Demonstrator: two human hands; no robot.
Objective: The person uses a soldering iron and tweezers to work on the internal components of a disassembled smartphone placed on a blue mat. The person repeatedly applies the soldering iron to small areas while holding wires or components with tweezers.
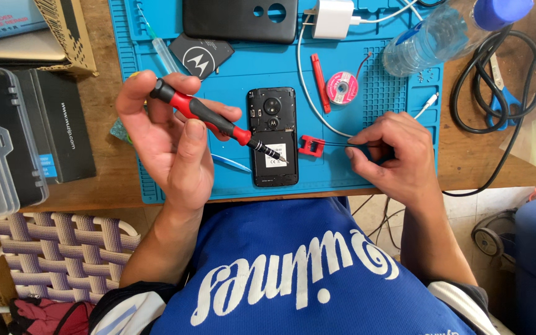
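The opened phone (273, 138) lies back-up on the blue mat (367, 167), its long axis running toward and away from the person. Just left of the phone, the left hand (169, 133) is closed around a red-and-black screwdriver (209, 121), whose shaft slants down to the right with its tip over the phone's lower half. Right of the phone, the right hand (395, 155) pinches thin black tweezers (336, 144) pointing at a small red part (311, 146) beside the phone. The left hand is nearer.

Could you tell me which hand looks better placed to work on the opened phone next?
Probably the left hand: it holds the red-and-black screwdriver, tip over the phone. The right hand rests beside it, pinching tweezers.
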